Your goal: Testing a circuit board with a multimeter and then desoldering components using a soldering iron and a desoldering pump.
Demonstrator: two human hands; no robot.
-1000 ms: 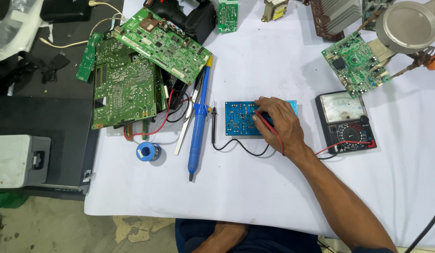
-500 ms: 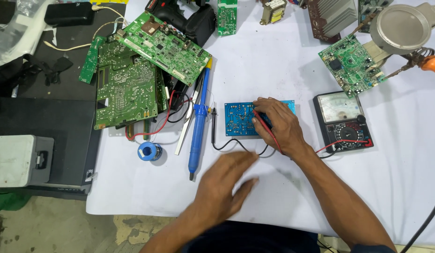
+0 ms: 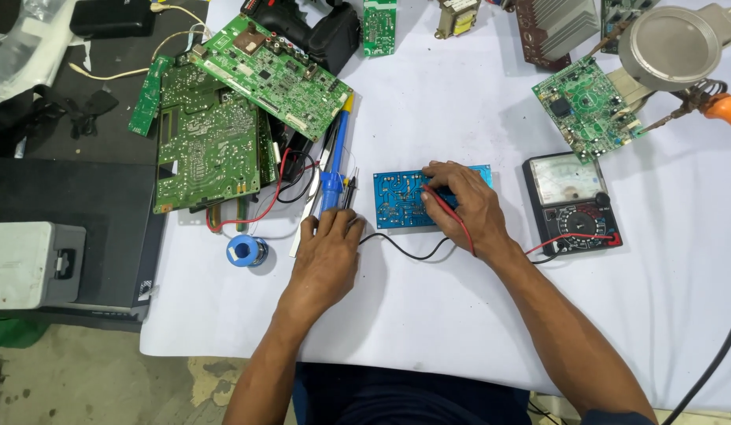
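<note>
A: What is hidden or cut off?

B: The right hand [image 3: 468, 206] covers the right part of the blue circuit board [image 3: 405, 198]. The tip of the red probe [image 3: 442, 206] sits under its fingers, so contact with the board cannot be confirmed. The left hand [image 3: 327, 253] lies over the lower end of the black probe [image 3: 348, 193]; whether the fingers are closed round it, I cannot tell. The magnifier lamp [image 3: 671, 43] and the boards at the top edge are cropped.

A: State of the hands?

B: Right hand grips the red probe, pen-style. Left hand rests palm down on the white tablecloth [image 3: 428, 315], fingertips at the black probe beside the blue soldering iron [image 3: 332, 177].

A: Orientation of the board?

B: Flat, long axis left-right, roughly parallel to the near table edge, mid-table. The analogue multimeter [image 3: 571, 203] lies just right of it. The red probe slants from upper left to lower right; the black lead [image 3: 405, 250] loops below the board.

A: Open room?

B: Bare cloth in front of the board, toward the person. To the left, the solder spool [image 3: 246, 250] and the stacked green circuit boards [image 3: 208, 145] crowd that side up to the table edge.
</note>
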